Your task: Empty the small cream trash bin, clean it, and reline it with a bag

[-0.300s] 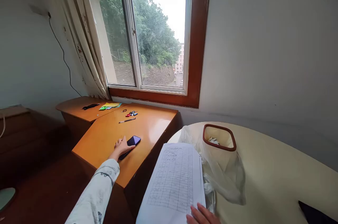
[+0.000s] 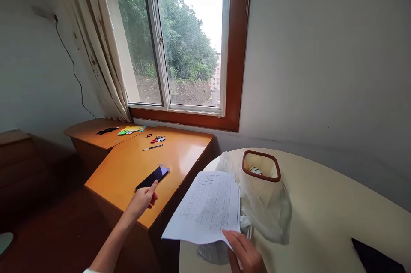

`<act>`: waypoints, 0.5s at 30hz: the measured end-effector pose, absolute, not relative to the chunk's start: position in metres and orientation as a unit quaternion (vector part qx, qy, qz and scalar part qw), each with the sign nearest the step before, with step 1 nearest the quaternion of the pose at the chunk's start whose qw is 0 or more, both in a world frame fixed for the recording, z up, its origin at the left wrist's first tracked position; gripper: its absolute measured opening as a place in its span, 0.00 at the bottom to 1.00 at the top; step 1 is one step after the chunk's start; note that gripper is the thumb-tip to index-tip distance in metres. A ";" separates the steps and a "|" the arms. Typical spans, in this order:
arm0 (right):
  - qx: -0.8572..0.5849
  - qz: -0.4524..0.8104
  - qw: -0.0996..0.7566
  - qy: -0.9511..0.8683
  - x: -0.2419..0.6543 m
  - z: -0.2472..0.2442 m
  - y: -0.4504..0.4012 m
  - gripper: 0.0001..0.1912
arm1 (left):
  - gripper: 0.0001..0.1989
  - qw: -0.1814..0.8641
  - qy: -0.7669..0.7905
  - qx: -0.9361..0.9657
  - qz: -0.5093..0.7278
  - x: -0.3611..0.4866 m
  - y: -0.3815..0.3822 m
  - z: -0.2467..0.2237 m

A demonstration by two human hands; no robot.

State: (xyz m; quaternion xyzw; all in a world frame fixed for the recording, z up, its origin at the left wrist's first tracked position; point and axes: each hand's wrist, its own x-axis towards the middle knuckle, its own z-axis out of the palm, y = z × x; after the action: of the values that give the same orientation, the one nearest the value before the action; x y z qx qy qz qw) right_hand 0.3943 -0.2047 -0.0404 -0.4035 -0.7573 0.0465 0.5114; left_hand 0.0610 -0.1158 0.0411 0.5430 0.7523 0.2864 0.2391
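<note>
My left hand (image 2: 143,201) is over the near edge of the orange-brown desk, beside a dark smartphone (image 2: 153,177) lying flat. One finger stretches to the phone's near long side while the others curl loosely; I see nothing held in it. Whether that fingertip touches the phone is hard to tell. My right hand (image 2: 245,252) pinches the lower right corner of a sheaf of printed table sheets (image 2: 205,208) between thumb and fingers. The sheets' near edge is lifted and bent, and their far end reaches over the cream table. Part of the right hand is cut off by the frame's bottom.
On the cream table (image 2: 317,204) stands a bag-lined bin (image 2: 261,166) with scraps inside, and a black item (image 2: 379,258) lies at right. A pen (image 2: 152,147), small keys-like items (image 2: 158,139) and coloured papers (image 2: 131,130) rest on the desks. A dark gap separates desk and table.
My left hand has come off the phone and drawn back toward me, its forearm now bare. My right hand, earlier resting on the sheets, has taken their corner and raised the near edge.
</note>
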 end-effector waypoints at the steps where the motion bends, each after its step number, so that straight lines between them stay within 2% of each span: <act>1: -0.398 0.066 0.512 -0.759 0.392 -0.036 -0.203 0.21 | 0.30 0.286 0.730 0.514 0.347 0.065 -0.140 0.045; 4: -0.377 0.102 0.502 -0.772 0.386 -0.027 -0.202 0.25 | 0.31 0.455 0.661 0.404 0.439 0.088 -0.201 0.049; 6: -0.365 0.103 0.495 -0.782 0.379 -0.024 -0.205 0.27 | 0.32 0.568 0.620 0.306 0.446 0.116 -0.223 0.043; 8: -0.351 0.079 0.491 -0.794 0.371 -0.023 -0.210 0.28 | 0.31 0.629 0.582 0.214 0.470 0.151 -0.231 0.034; 11: -0.309 0.014 0.487 -0.817 0.361 -0.022 -0.217 0.25 | 0.25 0.654 0.504 0.187 0.532 0.196 -0.227 0.025; 15: -0.294 -0.059 0.465 -0.833 0.358 -0.017 -0.223 0.20 | 0.20 0.590 0.507 0.200 0.596 0.206 -0.213 0.030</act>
State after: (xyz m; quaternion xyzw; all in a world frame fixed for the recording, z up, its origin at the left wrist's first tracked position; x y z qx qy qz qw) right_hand 0.3582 -0.2231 -0.0168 -0.2943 -0.8327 -0.0588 0.4654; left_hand 0.2062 -0.2127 0.0295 0.2002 0.5067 0.5961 0.5898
